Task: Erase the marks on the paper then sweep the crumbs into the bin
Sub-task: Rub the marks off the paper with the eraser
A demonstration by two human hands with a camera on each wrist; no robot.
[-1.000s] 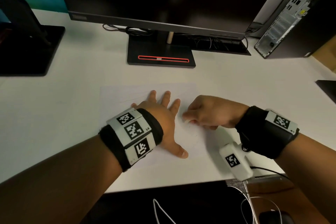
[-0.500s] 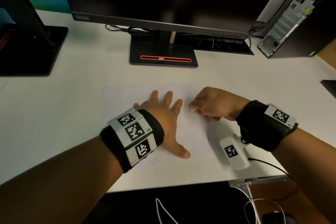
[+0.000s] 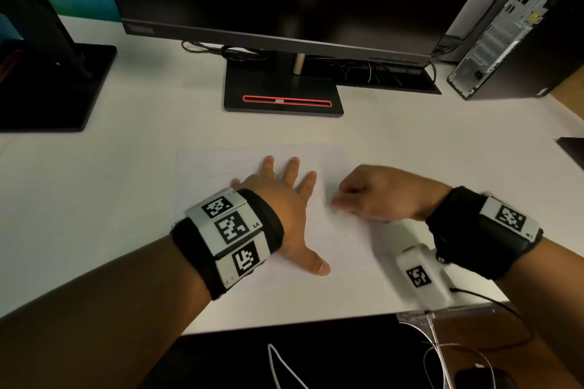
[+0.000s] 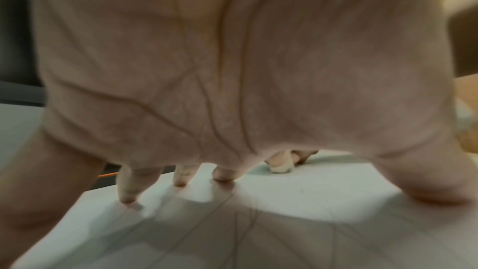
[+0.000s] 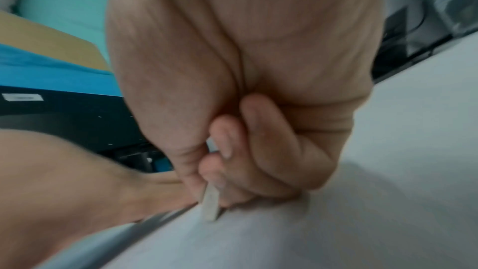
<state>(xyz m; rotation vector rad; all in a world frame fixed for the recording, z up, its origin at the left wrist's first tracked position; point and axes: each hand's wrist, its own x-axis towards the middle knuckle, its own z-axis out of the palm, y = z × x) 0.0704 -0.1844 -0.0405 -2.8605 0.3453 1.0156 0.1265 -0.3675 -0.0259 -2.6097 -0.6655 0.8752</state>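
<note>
Erasing is underway: your right hand (image 3: 376, 193) pinches a small pale flat eraser (image 5: 210, 205) between thumb and curled fingers, its lower edge down on the white sheet of paper (image 3: 218, 164), right of centre. Your left hand (image 3: 281, 199) lies flat on the sheet with fingers spread and straight, thumb out toward you, pinning it to the white desk (image 3: 94, 199). Hands are near each other, not touching.

Progress, as a judgement: partway through step one. Faint thin pencil lines (image 4: 232, 222) show under and in front of the left palm in the left wrist view, and faint lines near the sheet's far left in the head view, so marks remain. Area around the eraser tip looks mostly clean, but blur makes that uncertain.

Crumbs: too small or blurred to see any. Bin: not in view in any picture. Sweeping not yet begun.

Black monitor stand (image 3: 282, 95) sits well beyond the paper; grey computer tower (image 3: 512, 25) far right.
</note>
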